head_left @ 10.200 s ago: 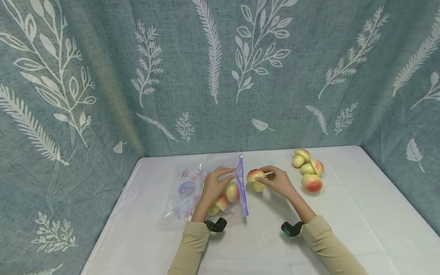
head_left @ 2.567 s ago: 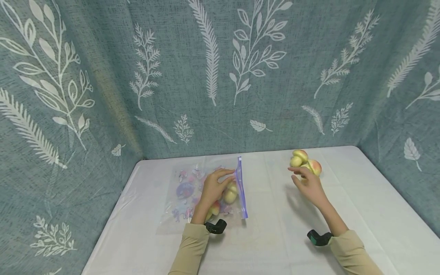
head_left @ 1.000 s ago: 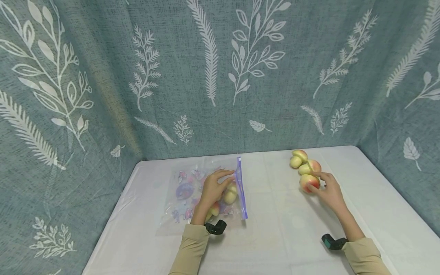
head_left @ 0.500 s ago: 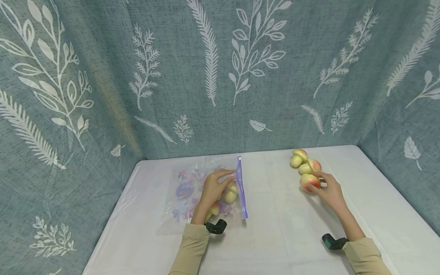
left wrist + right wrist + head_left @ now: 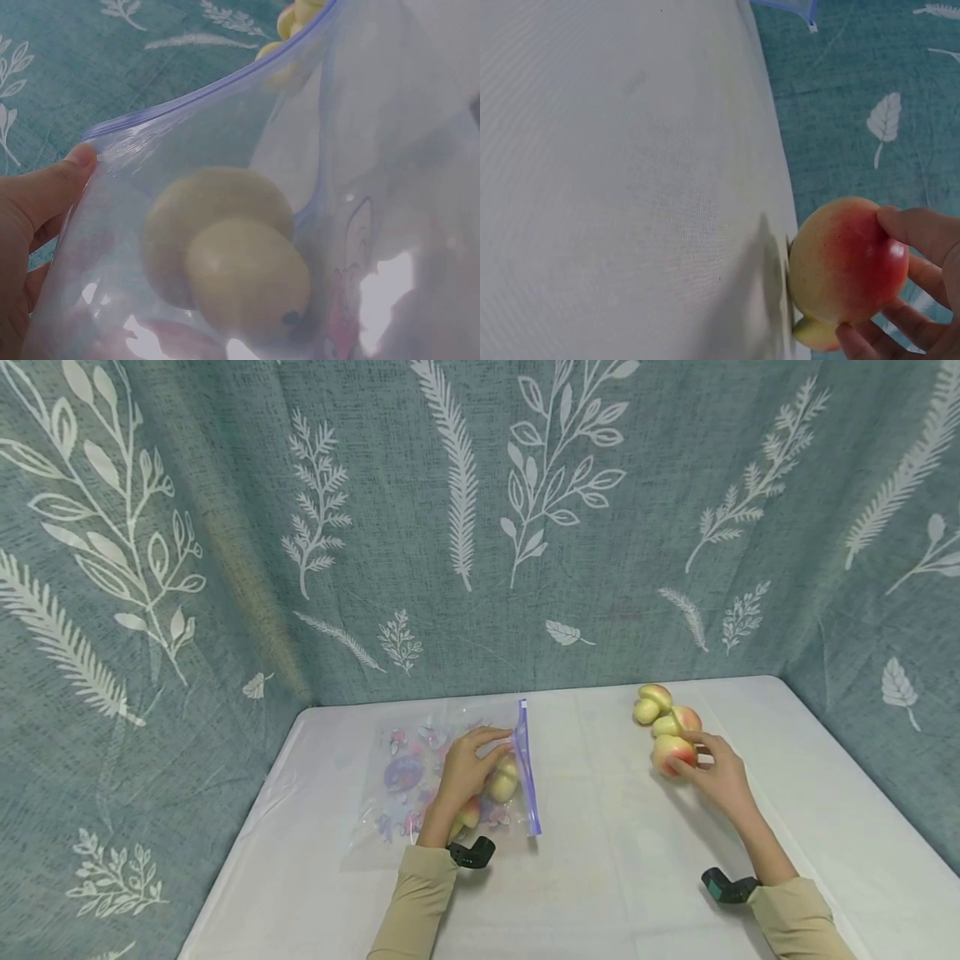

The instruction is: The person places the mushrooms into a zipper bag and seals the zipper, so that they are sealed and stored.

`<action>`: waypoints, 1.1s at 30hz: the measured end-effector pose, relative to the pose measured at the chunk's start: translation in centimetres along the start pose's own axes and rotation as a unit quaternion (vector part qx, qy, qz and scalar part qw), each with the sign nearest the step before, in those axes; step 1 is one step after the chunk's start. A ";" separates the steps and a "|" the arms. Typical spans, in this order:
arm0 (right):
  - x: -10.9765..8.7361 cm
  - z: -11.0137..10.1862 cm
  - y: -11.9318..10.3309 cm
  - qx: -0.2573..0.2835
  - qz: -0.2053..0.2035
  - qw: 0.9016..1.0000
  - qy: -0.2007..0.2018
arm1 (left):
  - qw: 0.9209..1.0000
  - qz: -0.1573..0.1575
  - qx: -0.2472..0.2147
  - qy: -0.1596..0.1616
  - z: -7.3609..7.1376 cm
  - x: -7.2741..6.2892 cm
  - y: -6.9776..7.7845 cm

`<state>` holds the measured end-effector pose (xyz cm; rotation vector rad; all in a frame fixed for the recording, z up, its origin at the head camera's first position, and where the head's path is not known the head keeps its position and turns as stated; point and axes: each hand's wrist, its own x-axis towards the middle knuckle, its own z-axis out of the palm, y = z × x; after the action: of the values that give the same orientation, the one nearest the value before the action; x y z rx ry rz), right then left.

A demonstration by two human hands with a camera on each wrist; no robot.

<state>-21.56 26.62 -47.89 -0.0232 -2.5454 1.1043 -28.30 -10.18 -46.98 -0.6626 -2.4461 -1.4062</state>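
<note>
My left hand (image 5: 467,770) pinches the upper edge of a clear zip bag (image 5: 408,822) near its purple zip strip, holding the mouth raised. Inside lie toy mushrooms; a pale yellow one (image 5: 247,277) shows through the plastic in the left wrist view, and a red-tinged one (image 5: 468,812) is partly hidden by my wrist. On the right, my right hand (image 5: 718,770) grips a red-and-yellow toy mushroom (image 5: 670,755) by its rounded cap, thumb on the near side and fingers behind. Its short yellow stem (image 5: 817,334) peeks out below the cap in the right wrist view.
Two more toy mushrooms lie just behind the gripped one: a yellow one (image 5: 652,703) and a yellow-and-red one (image 5: 686,719). A white cloth (image 5: 600,877) covers the table. A teal leaf-patterned curtain (image 5: 480,635) closes off the back and both sides.
A mushroom that my right hand held by the bag's mouth now lies in the bag. That hand has moved right and grips another, raised slightly in the last half second. Left hand stays on the bag.
</note>
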 end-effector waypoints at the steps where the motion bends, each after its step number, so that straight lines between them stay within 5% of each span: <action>1: 0.0 0.0 -0.1 0.002 -0.001 1.000 0.001 | 1.000 0.002 0.002 0.000 0.0 0.0 0.0; 33: 1.4 1.8 -2.7 0.047 -0.061 0.997 -0.015 | 1.000 -0.002 0.003 -0.005 -0.1 -0.1 0.4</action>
<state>-23.15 23.74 -46.62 0.1719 -2.4806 1.1821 -28.01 -10.12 -46.66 -0.6666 -2.4593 -1.4002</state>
